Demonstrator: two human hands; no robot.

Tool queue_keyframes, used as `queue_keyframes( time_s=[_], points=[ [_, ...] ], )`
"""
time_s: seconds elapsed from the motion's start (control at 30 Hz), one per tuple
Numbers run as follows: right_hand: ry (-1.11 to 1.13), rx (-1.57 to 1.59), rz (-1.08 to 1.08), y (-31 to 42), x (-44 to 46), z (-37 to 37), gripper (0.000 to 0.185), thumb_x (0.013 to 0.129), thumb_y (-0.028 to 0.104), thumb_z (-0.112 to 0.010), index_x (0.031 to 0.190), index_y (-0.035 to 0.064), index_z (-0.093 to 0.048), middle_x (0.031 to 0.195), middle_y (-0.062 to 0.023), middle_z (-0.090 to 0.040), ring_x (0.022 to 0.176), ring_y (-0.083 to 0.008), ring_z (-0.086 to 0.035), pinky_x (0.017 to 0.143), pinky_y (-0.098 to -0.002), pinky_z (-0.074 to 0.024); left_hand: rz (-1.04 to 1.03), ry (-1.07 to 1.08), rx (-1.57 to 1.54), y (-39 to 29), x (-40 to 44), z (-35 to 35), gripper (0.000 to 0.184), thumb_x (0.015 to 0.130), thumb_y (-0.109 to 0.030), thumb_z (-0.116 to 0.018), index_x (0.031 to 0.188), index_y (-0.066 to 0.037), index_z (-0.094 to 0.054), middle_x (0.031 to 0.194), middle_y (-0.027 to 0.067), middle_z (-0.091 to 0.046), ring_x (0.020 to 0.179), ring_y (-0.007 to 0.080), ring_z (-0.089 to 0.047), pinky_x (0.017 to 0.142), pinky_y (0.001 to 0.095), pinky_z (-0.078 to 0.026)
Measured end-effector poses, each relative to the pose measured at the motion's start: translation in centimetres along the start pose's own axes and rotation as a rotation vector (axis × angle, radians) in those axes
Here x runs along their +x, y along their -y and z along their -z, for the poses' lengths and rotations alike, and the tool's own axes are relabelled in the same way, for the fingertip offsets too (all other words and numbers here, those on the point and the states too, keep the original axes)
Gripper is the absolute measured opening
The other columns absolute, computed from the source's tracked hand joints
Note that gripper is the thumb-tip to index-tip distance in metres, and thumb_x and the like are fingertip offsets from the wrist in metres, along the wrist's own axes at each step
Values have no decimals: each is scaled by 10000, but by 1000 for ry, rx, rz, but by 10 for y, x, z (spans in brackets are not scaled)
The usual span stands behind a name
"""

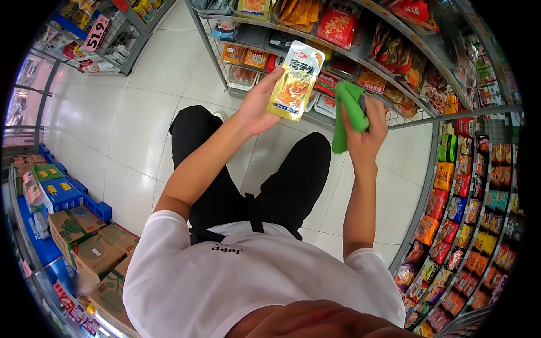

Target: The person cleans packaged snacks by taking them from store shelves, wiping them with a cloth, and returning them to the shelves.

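Observation:
My left hand grips a gold and white snack pouch by its left edge, with the printed front turned up toward me. Bunched in my right hand is a green cloth, one end of it hanging down on the left. The cloth is to the right of the pouch and apart from it. Both hands are in front of a wire shelf rack stocked with packaged snacks. Part of the right hand's fingers is hidden behind the cloth.
Cardboard boxes are stacked at the lower left, beside blue crates. Rows of colourful packets fill the shelves on the right. A wire basket display with a price sign stands at the upper left. Pale floor tiles lie between.

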State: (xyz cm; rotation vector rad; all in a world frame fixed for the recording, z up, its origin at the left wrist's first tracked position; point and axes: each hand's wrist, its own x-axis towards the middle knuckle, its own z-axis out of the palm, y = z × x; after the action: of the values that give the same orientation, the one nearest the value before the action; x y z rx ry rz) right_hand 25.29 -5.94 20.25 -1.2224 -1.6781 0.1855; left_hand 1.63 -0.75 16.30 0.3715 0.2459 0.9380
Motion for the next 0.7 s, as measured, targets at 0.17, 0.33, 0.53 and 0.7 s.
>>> queue_keyframes(
  time_s=[0.17, 0.33, 0.53, 0.7],
  points=[
    [50, -131, 121, 1, 26, -38, 412, 778, 81, -783, 1177, 16, -702, 1069, -111, -641, 985, -309, -632, 836, -379, -526, -6, -35, 35, 14, -3, -3, 450, 1134, -326, -387, 1555, -168, -405, 1487, 56, -541, 1349, 219, -553, 1130, 404, -445],
    [142, -123, 190, 8, -5, -78, 386, 734, 63, -774, 1115, 46, -711, 1039, -87, -636, 981, -316, -626, 811, -401, -529, -28, 40, -74, 5, -5, 1, 453, 1127, -379, -414, 1520, -157, -449, 1422, 41, -583, 1295, 193, -569, 1098, 402, -457],
    [13, -190, 218, 0, 16, -78, 373, 741, 55, -765, 1110, 34, -717, 1014, -93, -636, 917, -318, -618, 774, -400, -514, 33, -169, 32, 19, -7, 6, 441, 1127, -414, -410, 1464, -142, -495, 1393, 37, -600, 1267, 179, -595, 1083, 382, -471],
    [17, -96, 76, -9, 20, -86, 374, 764, 76, -769, 1125, -1, -707, 1015, -124, -637, 952, -338, -626, 824, -405, -513, 26, -88, -49, 16, -6, 9, 430, 1126, -408, -424, 1466, -155, -494, 1392, 27, -602, 1277, 173, -593, 1081, 375, -474]
  ],
)
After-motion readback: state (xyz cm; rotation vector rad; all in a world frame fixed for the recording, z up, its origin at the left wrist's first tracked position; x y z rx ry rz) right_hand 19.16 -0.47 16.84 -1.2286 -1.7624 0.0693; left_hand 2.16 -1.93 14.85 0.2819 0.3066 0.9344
